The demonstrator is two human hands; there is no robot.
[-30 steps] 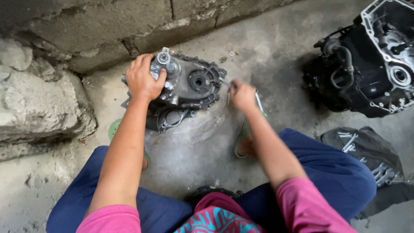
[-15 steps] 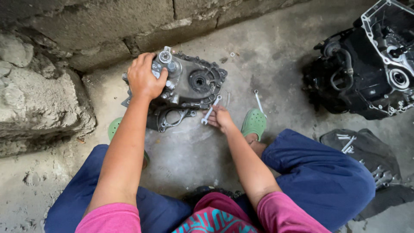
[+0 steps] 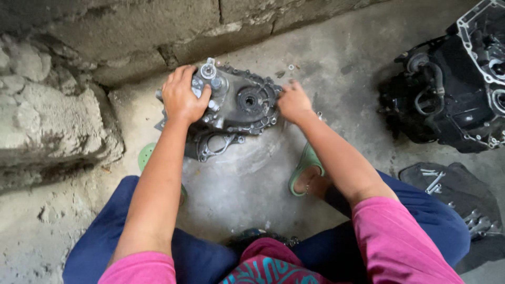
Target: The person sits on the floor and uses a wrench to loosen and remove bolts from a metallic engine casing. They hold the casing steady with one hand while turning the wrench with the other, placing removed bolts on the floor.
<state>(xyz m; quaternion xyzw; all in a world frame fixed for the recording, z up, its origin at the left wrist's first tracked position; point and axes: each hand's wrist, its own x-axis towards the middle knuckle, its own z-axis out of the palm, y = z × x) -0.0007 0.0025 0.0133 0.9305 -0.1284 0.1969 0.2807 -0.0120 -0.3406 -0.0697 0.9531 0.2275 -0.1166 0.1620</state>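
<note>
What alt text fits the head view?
A squatting person grips a grey engine cover on the concrete floor, left hand on its left end, right hand at its right edge. A black engine sits at right, tools on a dark cloth below it.

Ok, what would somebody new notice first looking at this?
Probably the grey metal engine cover on the concrete floor by the block wall, with the left hand gripping its left end and the right hand at its right edge. Next, the big black engine block at far right, above a dark cloth with tools.
</note>
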